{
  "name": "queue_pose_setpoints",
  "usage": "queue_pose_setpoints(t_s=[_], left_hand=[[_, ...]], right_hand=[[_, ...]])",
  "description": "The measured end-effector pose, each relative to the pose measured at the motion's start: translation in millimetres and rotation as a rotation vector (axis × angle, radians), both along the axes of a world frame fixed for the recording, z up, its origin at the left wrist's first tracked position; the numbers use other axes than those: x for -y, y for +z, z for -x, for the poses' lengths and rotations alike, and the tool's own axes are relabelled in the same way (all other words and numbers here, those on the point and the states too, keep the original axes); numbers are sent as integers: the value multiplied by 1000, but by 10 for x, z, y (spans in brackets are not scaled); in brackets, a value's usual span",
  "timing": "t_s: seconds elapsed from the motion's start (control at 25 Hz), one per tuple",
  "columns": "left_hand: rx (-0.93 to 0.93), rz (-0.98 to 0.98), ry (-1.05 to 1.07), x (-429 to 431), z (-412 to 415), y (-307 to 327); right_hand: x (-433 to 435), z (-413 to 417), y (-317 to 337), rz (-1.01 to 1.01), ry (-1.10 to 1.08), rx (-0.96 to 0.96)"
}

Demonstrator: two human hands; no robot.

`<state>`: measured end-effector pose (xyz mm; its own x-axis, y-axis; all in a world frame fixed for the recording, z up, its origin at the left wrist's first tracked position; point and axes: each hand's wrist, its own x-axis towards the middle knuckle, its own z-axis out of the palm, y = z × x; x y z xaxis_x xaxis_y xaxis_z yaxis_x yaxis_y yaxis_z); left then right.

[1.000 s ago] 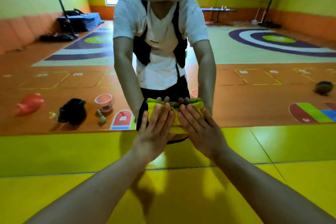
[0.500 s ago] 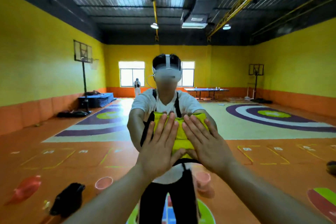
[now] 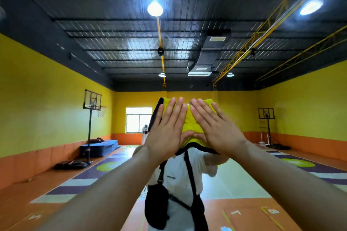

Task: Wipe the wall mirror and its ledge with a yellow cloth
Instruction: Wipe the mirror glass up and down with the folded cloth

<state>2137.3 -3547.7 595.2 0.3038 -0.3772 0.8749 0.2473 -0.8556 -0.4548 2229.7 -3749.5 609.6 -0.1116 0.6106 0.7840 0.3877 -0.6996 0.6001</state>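
The left hand (image 3: 165, 131) and the right hand (image 3: 216, 127) are side by side, fingers straight and spread, palms pressing the yellow cloth (image 3: 190, 122) flat against the mirror (image 3: 300, 127). Neither hand grips the cloth; it is pinned between palms and glass, showing between the hands and above the fingertips, with a fold just under the thumbs.

This looks like a high pass of the wipe. To do it well, the palms should bear evenly so the whole cloth touches the glass. The strokes should overlap, and the folded lower edge should stay under the hands and not trail. Working from the top down would leave the ledge for last. The ledge is not in view; it is presumably below the hands, out of frame.

The glass fills the view and no frame edge shows. Whether it has streaks cannot be told. Behind the hands, the mirror shows the person's own white shirt (image 3: 180, 174) and black straps.

To the left of the hands are a basketball hoop (image 3: 93, 99) and blue mats (image 3: 99, 148). A window (image 3: 139, 120) is just beside the left hand. Far to the right stands a second hoop (image 3: 266, 113), and a lamp (image 3: 155, 8) glares high above.
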Motion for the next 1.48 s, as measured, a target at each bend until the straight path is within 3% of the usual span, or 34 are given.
queue_pose_setpoints(t_s=[0.32, 0.56, 1.08, 1.48], left_hand=[[23, -19, 9, 55, -114, 1686], [-5, 49, 8, 150, -76, 2545], [-7, 141, -3, 1193, -521, 2363], [86, 110, -83, 1228, -686, 2046]], right_hand=[[44, -114, 1628, -38, 20, -18], [113, -100, 2523, -25, 64, -122], [1090, -552, 2457, 14, 108, -160], [1119, -657, 2105, -60, 215, -130]])
